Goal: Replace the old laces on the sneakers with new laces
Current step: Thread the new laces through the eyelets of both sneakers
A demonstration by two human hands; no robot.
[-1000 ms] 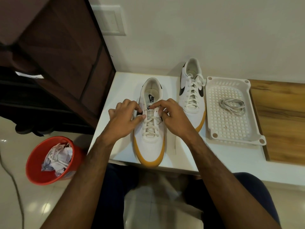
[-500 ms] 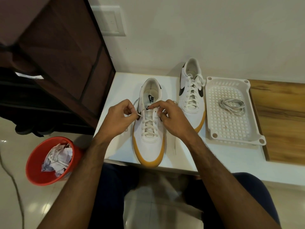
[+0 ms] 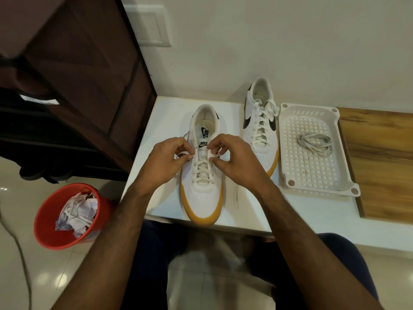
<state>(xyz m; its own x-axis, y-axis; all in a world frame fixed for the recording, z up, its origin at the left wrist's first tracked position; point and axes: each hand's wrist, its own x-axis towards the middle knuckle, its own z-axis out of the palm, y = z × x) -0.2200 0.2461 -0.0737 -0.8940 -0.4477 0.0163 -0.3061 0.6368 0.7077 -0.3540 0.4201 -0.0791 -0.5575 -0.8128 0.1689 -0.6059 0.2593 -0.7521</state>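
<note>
- While the red plastic bin [image 3: 67,217] of crumpled paper stands on the floor at left, the left hand [image 3: 166,161] pinches a white lace end beside the near white gum-soled sneaker [image 3: 202,168] on the white table [image 3: 165,115].
- The right hand [image 3: 234,159] pinches the lace at the top eyelets; an even pull from both sides should keep the lace flat.
- Compared with earlier, the left hand has drawn its end outward.
- The second sneaker [image 3: 260,121] and white perforated tray [image 3: 312,151] holding a coiled lace [image 3: 315,144] lie right.

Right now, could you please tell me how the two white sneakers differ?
The near white gum-soled sneaker is held at its top eyelets by the left hand and right hand; the far white gum-soled sneaker stands untouched beside the white plastic basket. Both are laced.
</note>
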